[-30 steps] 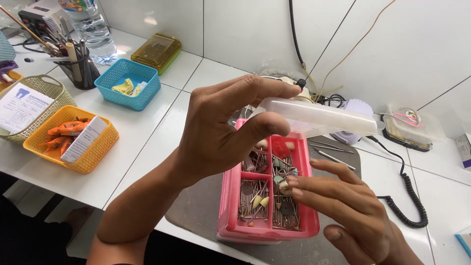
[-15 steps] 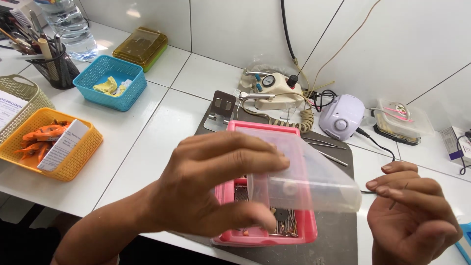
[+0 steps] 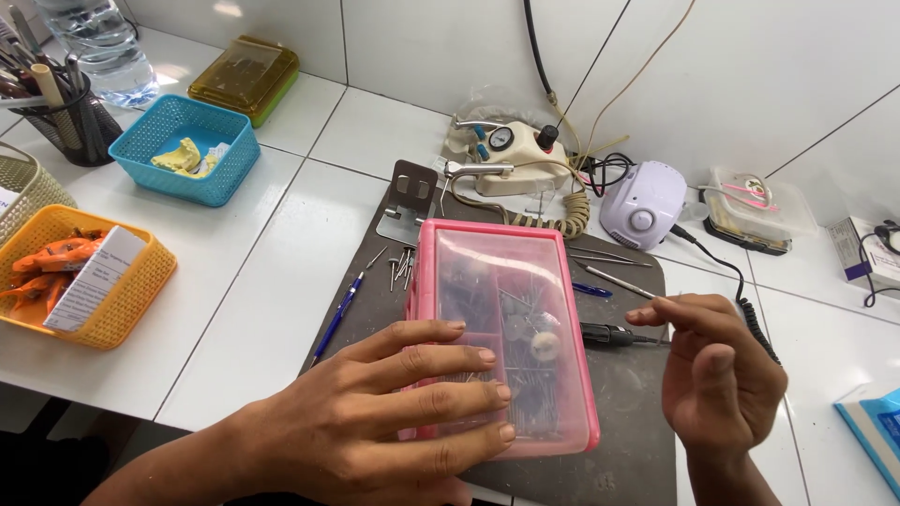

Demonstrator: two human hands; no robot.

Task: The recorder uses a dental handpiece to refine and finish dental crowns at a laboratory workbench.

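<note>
Okay, two hands in my view: left hand lies flat with fingers spread on the closed clear lid of one pink compartment box, pressing on it, not gripping. Right hand is raised just right of the box, fingertips pinched on a thin metal bur, though I can't quite tell how firmly. Box sits on one dark grey mat, with small bits visible through the lid. One black handpiece lies just beside the box's right edge, and one blue pen on the mat's left edge. Three baskets at left: blue, orange, beige. One pen cup, one water bottle, one lilac motor unit. Surface is a white tiled counter, white tiled wall behind
</note>
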